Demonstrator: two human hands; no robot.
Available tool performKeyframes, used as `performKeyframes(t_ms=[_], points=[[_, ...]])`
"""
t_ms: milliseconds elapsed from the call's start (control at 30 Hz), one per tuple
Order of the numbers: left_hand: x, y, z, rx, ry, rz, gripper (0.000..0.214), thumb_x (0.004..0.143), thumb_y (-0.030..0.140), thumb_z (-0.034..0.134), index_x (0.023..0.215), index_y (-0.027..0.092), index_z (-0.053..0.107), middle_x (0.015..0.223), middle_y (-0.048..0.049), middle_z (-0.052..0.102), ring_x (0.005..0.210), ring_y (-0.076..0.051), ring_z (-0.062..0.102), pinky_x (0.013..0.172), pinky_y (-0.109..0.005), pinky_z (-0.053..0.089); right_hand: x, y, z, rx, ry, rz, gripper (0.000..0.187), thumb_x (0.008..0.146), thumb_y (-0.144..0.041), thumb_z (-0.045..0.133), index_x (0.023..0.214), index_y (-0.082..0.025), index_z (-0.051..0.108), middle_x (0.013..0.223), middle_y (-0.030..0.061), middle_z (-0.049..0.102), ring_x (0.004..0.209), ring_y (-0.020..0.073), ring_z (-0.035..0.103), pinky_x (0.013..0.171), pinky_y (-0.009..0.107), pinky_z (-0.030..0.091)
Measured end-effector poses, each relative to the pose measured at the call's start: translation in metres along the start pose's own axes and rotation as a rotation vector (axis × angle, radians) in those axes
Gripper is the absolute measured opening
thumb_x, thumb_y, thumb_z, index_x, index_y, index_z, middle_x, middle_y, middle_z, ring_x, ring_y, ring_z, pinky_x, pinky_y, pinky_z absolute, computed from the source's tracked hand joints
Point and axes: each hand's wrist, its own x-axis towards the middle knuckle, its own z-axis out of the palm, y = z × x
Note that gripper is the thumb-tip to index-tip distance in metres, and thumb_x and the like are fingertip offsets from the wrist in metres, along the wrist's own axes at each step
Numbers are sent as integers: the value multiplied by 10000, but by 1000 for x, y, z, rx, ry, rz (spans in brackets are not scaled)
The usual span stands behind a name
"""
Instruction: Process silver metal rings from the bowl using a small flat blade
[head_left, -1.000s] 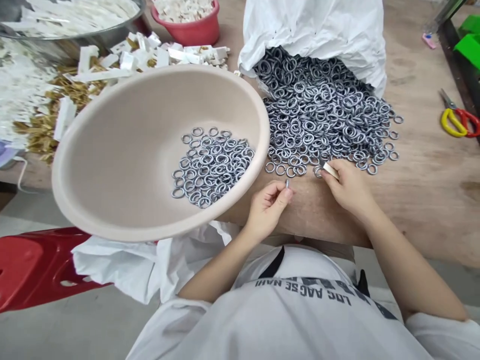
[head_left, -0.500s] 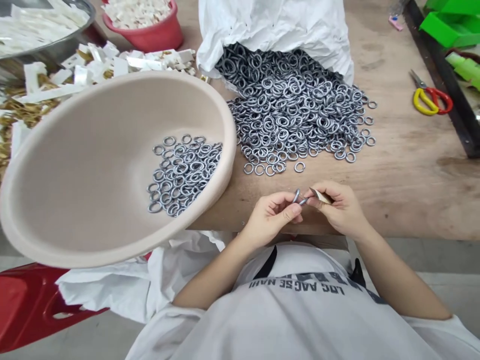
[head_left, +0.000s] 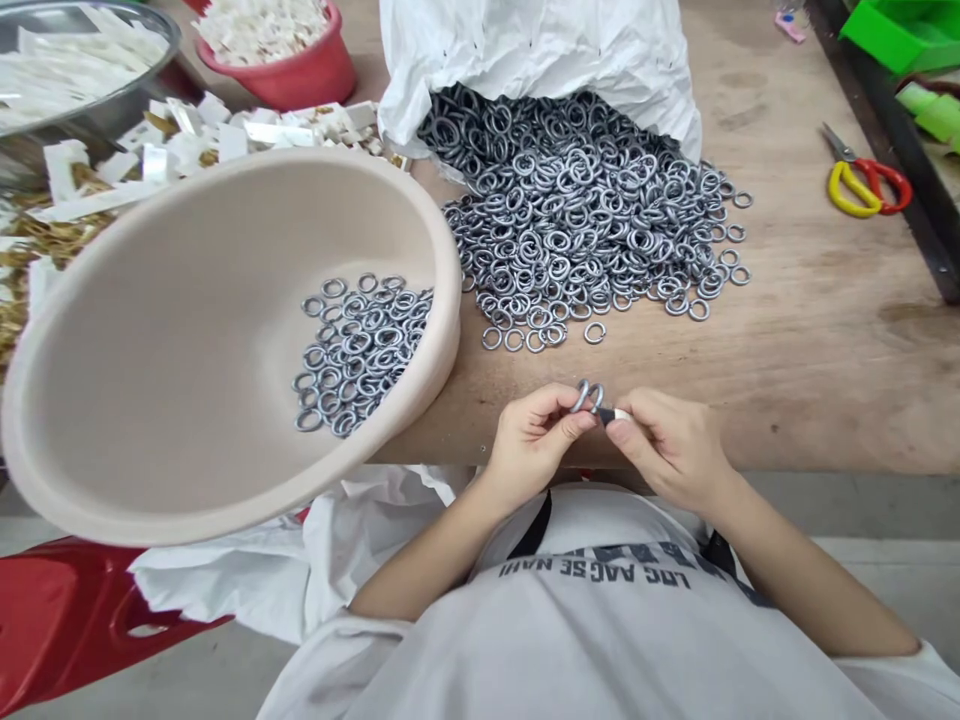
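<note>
At near table edge, centre: 2 metal rings (head_left: 587, 396), round, grey, dull sheen, upright side by side just above the wood table (head_left: 825, 340), with a small flat pale piece (head_left: 622, 413) touching them on the R. L hand (head_left: 534, 432) curled, thumb & forefinger pinched tight on the metal rings; R hand (head_left: 671, 447) curled likewise, fingertips nipping the pale piece, so the rings sit between both hands' fingertips. Nearby: loose ring heap (head_left: 585, 210) spilling from crinkled white bag (head_left: 540, 50); smooth beige basin (head_left: 150, 420), tilted at left, w/ more rings inside.
</note>
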Motion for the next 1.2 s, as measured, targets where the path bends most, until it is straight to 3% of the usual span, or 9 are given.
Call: performKeyframes(t_ms=[300,433,500,600,667,767,867,1033,1200], points=[[-3,-3,-2,85,3,85,213,901,366,705,827,167,686,758,-20,682,697,-133,593,684,-243,475,0,1,9,-116,-50,-23,398,1027,-458,453,711,-217,474,653,-13,548,577,124,458,576,300,243],[-10,-3,-7,50,-125,150,186,920,343,682,847,173,701,808,-55,728,745,-161,653,735,-275,507,15,23,8,-113,33,176,443,1046,-503,377,727,-223,502,620,-8,533,578,148,502,576,296,269],[-13,-3,-11,-37,-140,111,140,924,314,681,896,179,704,861,-63,746,790,-163,680,763,-270,521,29,32,6,-215,42,251,462,1041,-531,368,744,-220,538,638,11,564,606,174,531,585,300,280],[-13,-7,-17,-187,-5,-19,156,927,338,684,956,185,681,886,-49,743,798,-144,687,766,-242,525,54,37,7,-398,-10,219,325,986,-527,516,1014,-233,651,910,65,706,786,242,622,621,305,313],[-11,-9,-21,-239,86,-43,205,903,375,712,948,179,670,859,-38,729,776,-136,674,767,-235,522,70,37,10,-469,-38,182,306,942,-445,619,1179,-252,639,1102,86,709,897,277,639,646,312,341],[-8,-12,-25,-222,156,-36,225,867,378,753,860,165,679,772,-18,693,717,-119,626,729,-219,502,83,38,14,-476,-49,158,236,932,-304,624,1150,-219,656,1135,116,682,957,296,624,695,337,382],[-6,-13,-26,-189,195,-60,203,862,364,760,868,163,729,768,-14,687,697,-106,604,704,-207,490,78,34,14,-182,-24,131,117,955,-285,577,972,-201,657,943,83,652,875,245,592,722,338,406],[-1,-8,-11,-284,141,-82,280,794,331,827,1020,175,768,923,-51,755,837,-146,679,800,-239,536,43,11,21,788,-11,348,287,948,-509,598,899,-232,545,704,-47,487,511,93,394,494,240,310],[-1,-5,6,-374,17,-68,183,837,316,791,934,163,771,879,-46,770,745,-113,676,723,-207,543,20,5,45,1112,3,435,340,902,-547,664,906,-233,533,733,-51,528,482,61,376,443,219,240]])
